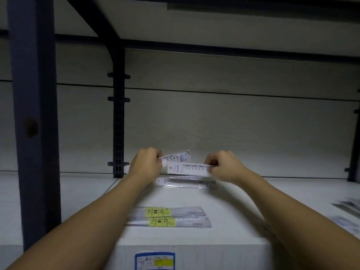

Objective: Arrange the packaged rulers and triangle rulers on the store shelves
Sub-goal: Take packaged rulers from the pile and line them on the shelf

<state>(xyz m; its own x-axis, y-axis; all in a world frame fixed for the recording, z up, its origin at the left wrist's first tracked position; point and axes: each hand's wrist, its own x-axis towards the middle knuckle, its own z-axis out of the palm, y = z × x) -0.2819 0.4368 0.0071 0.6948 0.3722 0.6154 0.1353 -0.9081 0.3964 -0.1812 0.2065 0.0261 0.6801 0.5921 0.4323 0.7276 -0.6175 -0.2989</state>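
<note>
Head view: left hand pinches one packaged ruler, right hand another, above a third near the shelf back edge. Placement step; next, lower both flat alongside.

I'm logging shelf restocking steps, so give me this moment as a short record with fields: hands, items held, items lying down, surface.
left hand: pinches the rear ruler pack
right hand: pinches the front ruler pack
lying flat behind: clear ruler pack, below the held ones
lying flat in front: two yellow-label rulers, side by side
surface: white shelf
far right: more packs, blurred
</note>
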